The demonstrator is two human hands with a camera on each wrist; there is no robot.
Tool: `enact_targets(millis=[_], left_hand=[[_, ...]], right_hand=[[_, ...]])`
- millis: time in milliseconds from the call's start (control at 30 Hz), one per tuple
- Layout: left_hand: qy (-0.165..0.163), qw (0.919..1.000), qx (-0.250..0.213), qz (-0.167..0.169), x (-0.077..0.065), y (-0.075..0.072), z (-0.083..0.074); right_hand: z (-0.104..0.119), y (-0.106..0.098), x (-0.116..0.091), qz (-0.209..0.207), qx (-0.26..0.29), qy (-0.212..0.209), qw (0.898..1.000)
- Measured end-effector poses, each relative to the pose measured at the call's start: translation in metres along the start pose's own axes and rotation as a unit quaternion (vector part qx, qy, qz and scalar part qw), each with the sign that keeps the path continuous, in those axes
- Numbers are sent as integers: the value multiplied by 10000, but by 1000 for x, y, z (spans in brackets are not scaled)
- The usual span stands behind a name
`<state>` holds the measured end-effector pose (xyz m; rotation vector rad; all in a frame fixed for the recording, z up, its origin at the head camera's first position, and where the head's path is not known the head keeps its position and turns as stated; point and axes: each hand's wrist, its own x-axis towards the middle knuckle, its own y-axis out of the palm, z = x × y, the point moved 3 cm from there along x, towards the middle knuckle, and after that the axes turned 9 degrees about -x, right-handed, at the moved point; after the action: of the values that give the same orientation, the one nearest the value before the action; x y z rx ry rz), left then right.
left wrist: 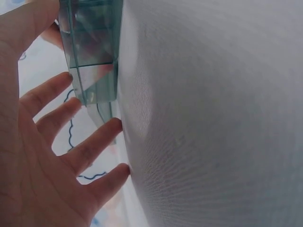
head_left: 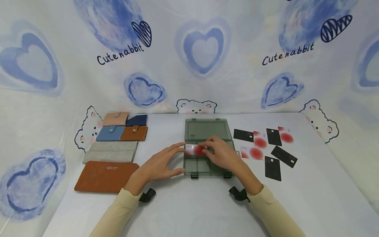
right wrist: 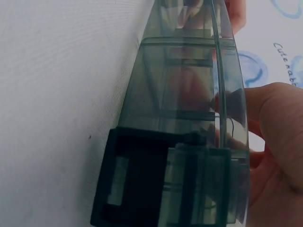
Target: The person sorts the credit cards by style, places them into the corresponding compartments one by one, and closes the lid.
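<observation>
the right hand (head_left: 220,153) pinches 1 red-and-white card (head_left: 191,149) at the open green box's (head_left: 203,165) 10 o'clock part, perhaps not fully down; the left hand (head_left: 163,163), fingers spread apart, sits at its 9 o'clock edge. 4 black cards (head_left: 272,168) and 3 red-and-white ones (head_left: 256,153) remain outside, at 3 o'clock: seemingly early on.

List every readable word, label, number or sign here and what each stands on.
"Cute nabbit": twice, on the white cloth backdrop with blue hearts.
"VIP": apparently, on the rectangular black card nearest the person.
Too small or blurred to read: pale print on the large brown rectangular wallet, print on the red-and-white rectangular cards, and the marking on the lid of the translucent green plastic box.
</observation>
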<state>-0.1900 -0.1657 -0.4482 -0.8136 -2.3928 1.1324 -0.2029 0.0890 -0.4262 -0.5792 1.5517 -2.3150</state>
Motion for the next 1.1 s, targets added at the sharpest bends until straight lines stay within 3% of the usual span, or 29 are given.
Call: enact_targets(millis=[800, 1100], left_hand=[[18, 9999, -86, -54, 1, 1, 2], [-77, 9998, -161, -25, 1, 1, 2]], right_hand=[[-1, -1, -1, 550, -923, -141, 9941], [-7, -13, -1, 313, -555, -310, 9975]])
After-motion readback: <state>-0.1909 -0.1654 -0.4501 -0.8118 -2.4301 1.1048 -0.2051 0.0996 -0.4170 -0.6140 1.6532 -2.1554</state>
